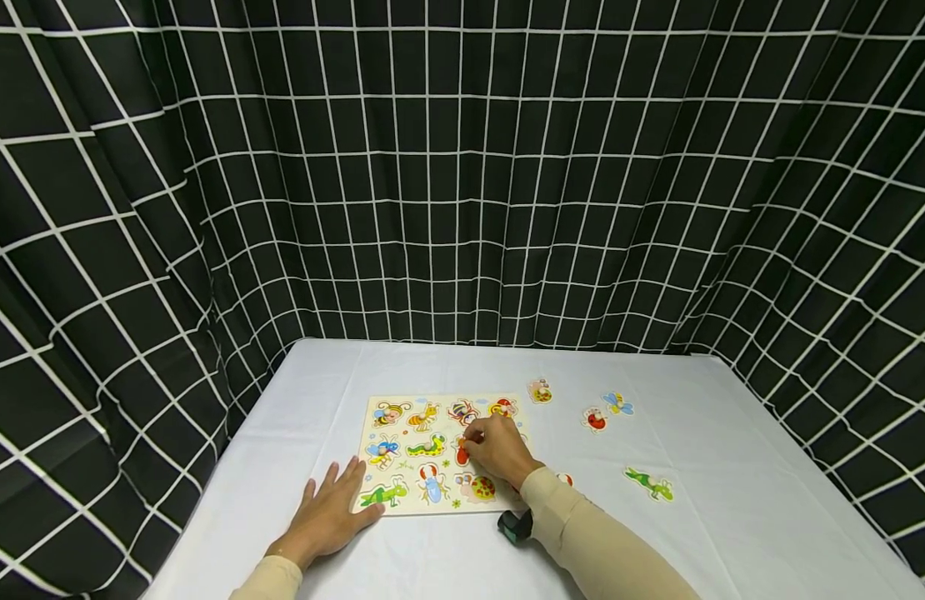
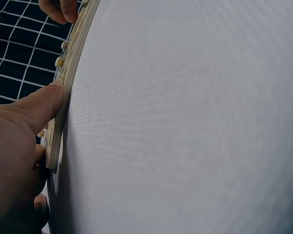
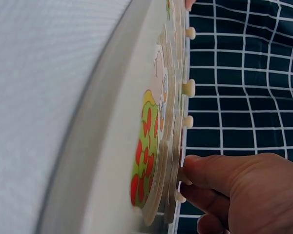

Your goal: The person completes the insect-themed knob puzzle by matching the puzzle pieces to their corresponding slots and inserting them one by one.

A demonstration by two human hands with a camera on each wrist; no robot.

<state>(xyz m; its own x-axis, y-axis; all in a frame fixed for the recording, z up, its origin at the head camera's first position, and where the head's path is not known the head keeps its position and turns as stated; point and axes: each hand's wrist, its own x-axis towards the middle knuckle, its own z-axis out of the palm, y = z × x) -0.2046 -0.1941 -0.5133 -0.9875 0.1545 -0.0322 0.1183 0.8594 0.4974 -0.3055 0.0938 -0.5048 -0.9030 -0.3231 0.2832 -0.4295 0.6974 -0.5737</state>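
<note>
A wooden peg puzzle board point(image 1: 442, 402) with pictures of insects lies on the white table. My right hand point(image 1: 500, 448) is over its right half, thumb and fingertips pinching the small knob point(image 3: 184, 176) of a red insect puzzle piece point(image 1: 462, 457), partly covered by the fingers. In the right wrist view that piece sits right at the board's surface. My left hand point(image 1: 327, 508) lies with fingers spread at the board's lower left corner, and its thumb point(image 2: 39, 105) touches the board's edge. Several knobbed pieces sit in the board, among them a blue-and-yellow insect point(image 1: 383, 451).
Loose pieces lie right of the board: a snail point(image 1: 540, 391), a ladybug point(image 1: 595, 419), a blue-winged insect point(image 1: 618, 404) and a grasshopper point(image 1: 652, 485). Another red-and-white piece point(image 1: 565, 479) is half hidden by the right forearm. A black grid curtain point(image 1: 462, 208) surrounds the table.
</note>
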